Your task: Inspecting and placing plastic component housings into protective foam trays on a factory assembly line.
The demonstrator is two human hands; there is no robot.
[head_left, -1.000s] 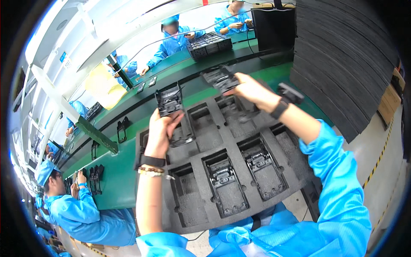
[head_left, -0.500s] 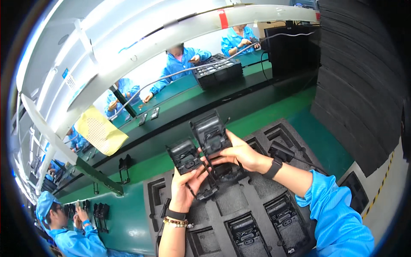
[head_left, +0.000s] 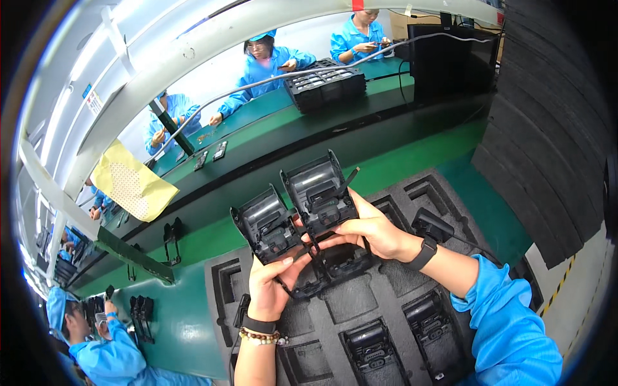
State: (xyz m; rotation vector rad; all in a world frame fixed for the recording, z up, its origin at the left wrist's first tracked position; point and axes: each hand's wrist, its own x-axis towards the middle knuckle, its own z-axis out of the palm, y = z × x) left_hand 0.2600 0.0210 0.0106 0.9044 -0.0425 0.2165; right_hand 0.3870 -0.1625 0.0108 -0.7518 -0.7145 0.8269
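At the upper left, lettering on a posted notice (head_left: 94, 101), too small to read. Below, beside a co-worker (head_left: 109, 350) in blue cap and smock, several black frames (head_left: 141, 314) on the green surface (head_left: 183, 328). Toward the middle, with the left hand (head_left: 273, 284), grips a left housing (head_left: 264, 222) of black plastic, rounded bay uppermost, fingers wrapped under its lower part and thumb on the near edge. Just beside, with the right hand (head_left: 378, 237), grasps a similar right housing (head_left: 317, 193), slightly higher; probably tilts both this way to keep the bays in view. Can make out no brand or wording on either. Beneath both hands, a grey foam tray (head_left: 388, 302), two seated housings (head_left: 373, 345) sunk in near pockets, likely recessed to keep parts from rubbing. By the right wrist, a black boxy device (head_left: 431, 225) with a cable. Farther right, a tall stack of dark sheets (head_left: 547, 135), without readable print.
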